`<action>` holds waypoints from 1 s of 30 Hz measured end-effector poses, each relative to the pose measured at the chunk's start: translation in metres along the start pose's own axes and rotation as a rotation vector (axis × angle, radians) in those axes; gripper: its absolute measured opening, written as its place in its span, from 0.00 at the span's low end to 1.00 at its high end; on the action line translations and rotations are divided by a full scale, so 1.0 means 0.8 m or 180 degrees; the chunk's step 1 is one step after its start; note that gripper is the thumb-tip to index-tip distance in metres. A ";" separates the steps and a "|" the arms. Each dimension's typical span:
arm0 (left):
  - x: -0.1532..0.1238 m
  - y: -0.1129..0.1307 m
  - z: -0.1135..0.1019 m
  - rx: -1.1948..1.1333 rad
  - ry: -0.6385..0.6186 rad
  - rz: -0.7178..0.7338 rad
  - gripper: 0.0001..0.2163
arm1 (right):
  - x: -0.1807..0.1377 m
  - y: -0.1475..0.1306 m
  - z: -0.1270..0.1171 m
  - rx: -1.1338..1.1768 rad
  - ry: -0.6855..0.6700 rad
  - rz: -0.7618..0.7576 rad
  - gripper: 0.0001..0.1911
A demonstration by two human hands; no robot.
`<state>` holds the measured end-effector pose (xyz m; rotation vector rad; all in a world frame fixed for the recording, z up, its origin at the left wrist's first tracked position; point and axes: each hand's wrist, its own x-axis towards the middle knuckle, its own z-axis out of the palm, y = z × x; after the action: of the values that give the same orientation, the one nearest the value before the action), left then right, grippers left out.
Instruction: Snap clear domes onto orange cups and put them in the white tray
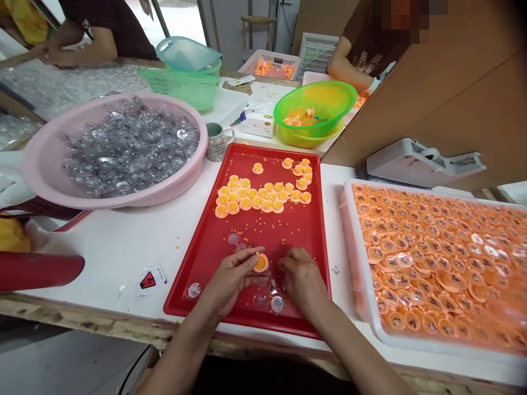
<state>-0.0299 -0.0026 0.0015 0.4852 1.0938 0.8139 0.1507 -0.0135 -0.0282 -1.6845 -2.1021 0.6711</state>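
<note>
My left hand (pixel 230 277) is shut on a round orange plastic cap (pixel 261 263), pinching it between thumb and fingers above a red tray (pixel 247 151). My right hand (pixel 300 280) rests curled on the tray close by, its fingertips next to a clear plastic dome (pixel 277 304). Whether it holds anything is hidden by the fingers. Several more domes lie loose near both hands. Farther up the tray, several orange caps (pixel 255 197) with yellow centres sit in a loose cluster among scattered small orange bits.
A pink basin (pixel 45 175) heaped with clear domes stands left of the tray, and a white tray (pixel 358 263) full of orange caps stands right. Behind are a green bowl (pixel 315 104) and a mug (pixel 217 141). Co-workers' arms (pixel 346 74) move beyond a cardboard sheet (pixel 453 109).
</note>
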 end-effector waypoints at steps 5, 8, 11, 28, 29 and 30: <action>0.005 -0.006 0.016 0.0051 0.0025 0.0002 0.17 | -0.011 0.003 -0.023 0.3068 0.0094 0.1195 0.10; 0.009 -0.012 0.032 0.0129 -0.0090 0.0000 0.17 | -0.019 -0.002 -0.029 0.3943 -0.0044 0.1484 0.15; 0.008 -0.018 0.046 0.0199 -0.0140 0.0095 0.16 | -0.021 -0.001 -0.027 0.3999 0.0010 0.1587 0.16; 0.003 -0.026 0.058 0.1604 -0.0053 0.0872 0.18 | -0.028 -0.004 -0.012 0.3778 0.0337 0.1653 0.15; 0.002 -0.027 0.058 0.1731 0.0010 0.1038 0.18 | -0.029 -0.004 -0.013 0.3688 0.0404 0.1598 0.14; 0.001 -0.028 0.057 0.1810 0.0079 0.1198 0.17 | -0.030 -0.004 -0.013 0.3572 0.0497 0.1536 0.13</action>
<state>0.0196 -0.0141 0.0034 1.1881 1.2760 0.8271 0.1593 -0.0358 -0.0176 -1.4193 -0.8221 1.4340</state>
